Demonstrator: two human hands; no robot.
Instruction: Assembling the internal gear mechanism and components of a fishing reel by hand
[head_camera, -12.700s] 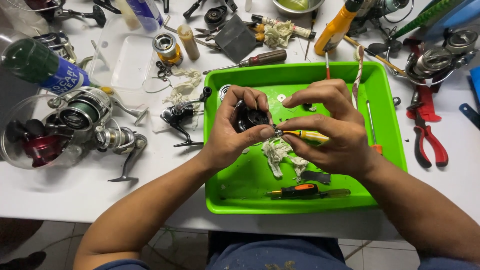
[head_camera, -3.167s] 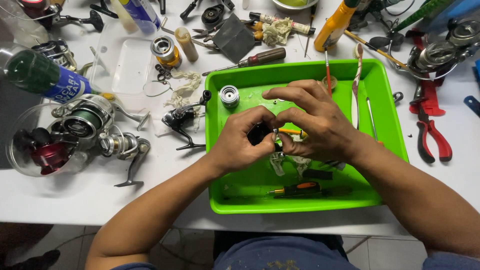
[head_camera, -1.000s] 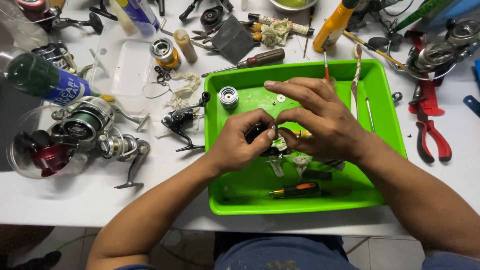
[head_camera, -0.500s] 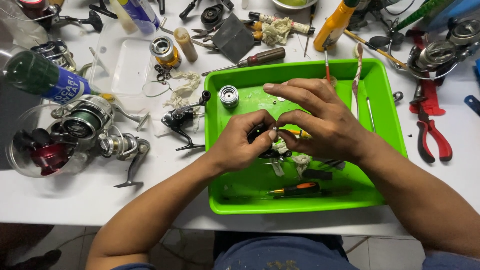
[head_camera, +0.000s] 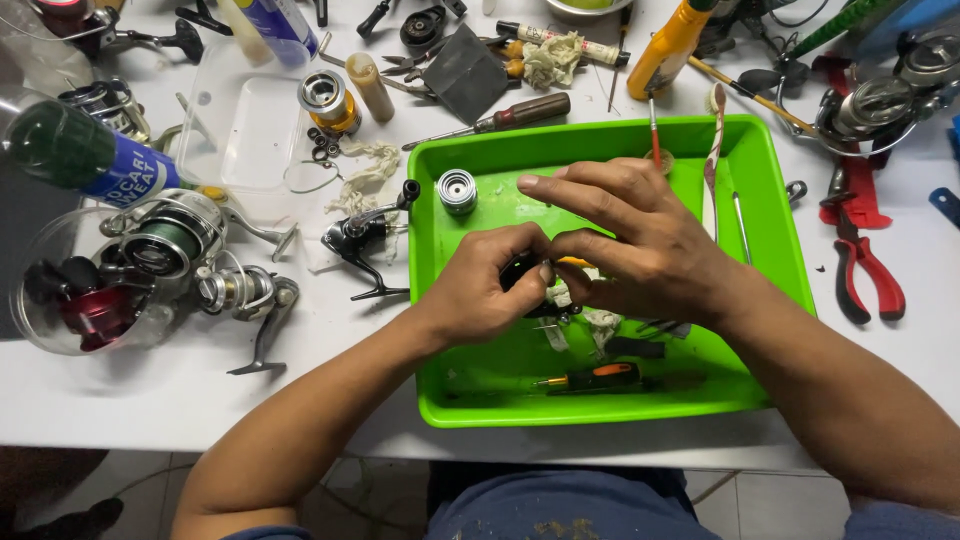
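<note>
Over the middle of a bright green tray (head_camera: 765, 210) my two hands meet. My left hand (head_camera: 478, 290) grips a small black reel part (head_camera: 519, 271), mostly hidden by the fingers. My right hand (head_camera: 630, 240) pinches at the same part with thumb and forefinger, and a thin yellow-handled tool (head_camera: 574, 263) shows under it. A small silver spool (head_camera: 457, 190) lies in the tray's far left corner. A crumpled dirty rag (head_camera: 602, 322) and an orange-and-black screwdriver (head_camera: 598, 378) lie in the tray below my hands.
White table around the tray. Left: several fishing reels (head_camera: 170, 250), a dark green bottle (head_camera: 75, 155), a black reel body (head_camera: 362, 235), a clear lid (head_camera: 250, 125). Back: a brown-handled screwdriver (head_camera: 510, 113), a yellow bottle (head_camera: 672, 45). Right: red pliers (head_camera: 865, 265).
Both hands have stayed over the tray's middle on the black part; the right fingers have shifted slightly. The silver spool, earlier hidden near my left hand, lies in the tray corner.
</note>
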